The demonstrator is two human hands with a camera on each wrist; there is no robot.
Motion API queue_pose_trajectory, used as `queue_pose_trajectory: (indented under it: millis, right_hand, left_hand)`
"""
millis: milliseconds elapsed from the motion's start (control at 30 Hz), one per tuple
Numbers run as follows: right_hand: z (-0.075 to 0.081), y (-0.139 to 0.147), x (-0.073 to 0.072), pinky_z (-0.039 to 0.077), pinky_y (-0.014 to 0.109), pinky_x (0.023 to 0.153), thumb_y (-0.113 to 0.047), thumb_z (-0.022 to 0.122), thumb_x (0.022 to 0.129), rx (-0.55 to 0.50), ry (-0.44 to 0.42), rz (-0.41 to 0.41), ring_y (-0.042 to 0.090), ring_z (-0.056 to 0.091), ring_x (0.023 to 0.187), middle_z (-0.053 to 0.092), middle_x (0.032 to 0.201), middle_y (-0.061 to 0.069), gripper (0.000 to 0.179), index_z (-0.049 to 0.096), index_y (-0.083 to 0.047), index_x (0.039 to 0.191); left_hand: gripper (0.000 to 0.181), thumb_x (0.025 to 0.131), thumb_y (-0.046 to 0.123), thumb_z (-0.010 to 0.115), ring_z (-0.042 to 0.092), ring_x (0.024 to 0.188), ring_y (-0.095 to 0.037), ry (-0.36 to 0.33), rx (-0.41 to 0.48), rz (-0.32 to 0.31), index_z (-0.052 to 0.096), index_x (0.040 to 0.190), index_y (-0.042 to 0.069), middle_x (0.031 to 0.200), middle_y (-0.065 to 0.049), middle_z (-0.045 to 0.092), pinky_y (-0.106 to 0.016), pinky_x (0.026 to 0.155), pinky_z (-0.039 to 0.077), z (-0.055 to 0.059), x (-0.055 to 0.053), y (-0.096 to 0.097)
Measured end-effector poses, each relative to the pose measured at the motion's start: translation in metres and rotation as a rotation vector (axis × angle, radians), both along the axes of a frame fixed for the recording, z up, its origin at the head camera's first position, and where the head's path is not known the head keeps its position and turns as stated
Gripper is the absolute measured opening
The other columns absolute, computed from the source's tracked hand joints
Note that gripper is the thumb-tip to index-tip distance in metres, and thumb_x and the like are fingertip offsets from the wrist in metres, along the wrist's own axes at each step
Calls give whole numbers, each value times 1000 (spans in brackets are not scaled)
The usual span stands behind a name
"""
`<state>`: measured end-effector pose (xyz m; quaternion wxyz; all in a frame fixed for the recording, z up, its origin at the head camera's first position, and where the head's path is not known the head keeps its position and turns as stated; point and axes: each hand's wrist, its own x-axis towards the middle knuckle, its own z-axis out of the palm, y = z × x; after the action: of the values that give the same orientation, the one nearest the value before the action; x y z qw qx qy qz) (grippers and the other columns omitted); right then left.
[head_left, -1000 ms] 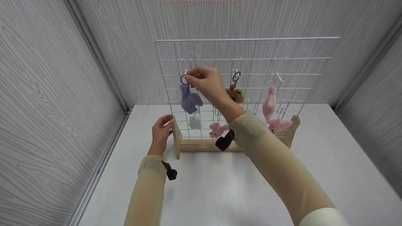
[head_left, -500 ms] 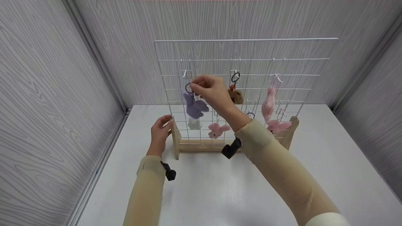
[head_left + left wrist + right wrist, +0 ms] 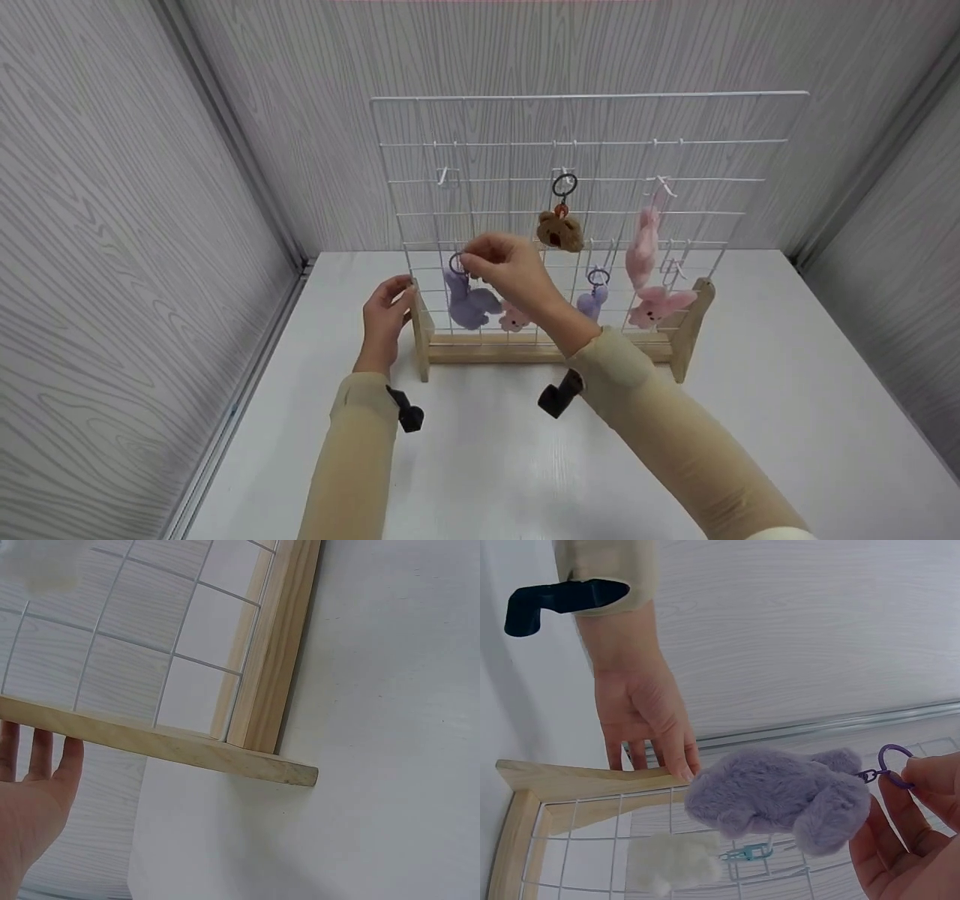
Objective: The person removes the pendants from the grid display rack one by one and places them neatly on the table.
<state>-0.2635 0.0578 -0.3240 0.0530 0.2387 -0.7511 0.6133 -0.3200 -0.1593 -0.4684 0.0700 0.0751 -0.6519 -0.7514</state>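
Purple keychain (image 3: 470,307) (right hand (image 3: 511,271) pinching its ring (image 3: 883,756)) hangs near the grid's edge (image 3: 398,214), open tabletop (image 3: 480,457) in front.

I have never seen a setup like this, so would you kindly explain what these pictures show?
There is no machine here, only a person working bare-handed. The wide pictures are taken from the head, the close ones by a camera on each wrist. On the white table stands a wire grid rack, hung with small plush toys. The right hand pinches the ring of a purple plush toy; the left hand touches the rack's wooden side.
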Motion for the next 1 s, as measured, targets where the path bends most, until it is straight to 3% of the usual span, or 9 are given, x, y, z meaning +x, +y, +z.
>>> queue_pose_trajectory:
  millis: [367, 633, 833, 1000]
  right_hand:
    - [-25, 5, 7, 51, 33, 74, -11, 65, 88, -20, -43, -8, 19, 61, 78, 64, 84, 6, 9, 67, -2, 93]
    - [-47, 3, 10, 51, 40, 78, -9, 64, 89, -50, -124, 32, 33, 61, 85, 64, 91, 17, 16, 65, 5, 98]
    - [-64, 4, 14, 51, 42, 79, -7, 63, 89, -75, -178, 33, 29, 62, 84, 64, 90, 13, 13, 65, 3, 96]
    - [-76, 6, 18, 52, 34, 75, -8, 63, 89, -55, -189, 10, 22, 61, 81, 64, 88, 9, 10, 66, -1, 95]
  left_hand:
    - [31, 89, 22, 65, 51, 115, -14, -1, 2, 0, 58, 118, 13, 123, -1, 55, -35, 91, 45, 0, 0, 2]
    - [31, 91, 20, 62, 50, 117, -16, 28, -12, -20, 55, 121, 12, 126, -4, 53, -37, 93, 44, 2, 4, 1]
    - [31, 92, 22, 61, 49, 117, -15, 6, -42, -19, 55, 122, 14, 126, -1, 53, -36, 92, 44, 1, 4, 1]
    - [31, 91, 22, 62, 50, 116, -14, -2, -38, -5, 56, 121, 15, 126, -1, 53, -35, 92, 44, 2, 5, 2]
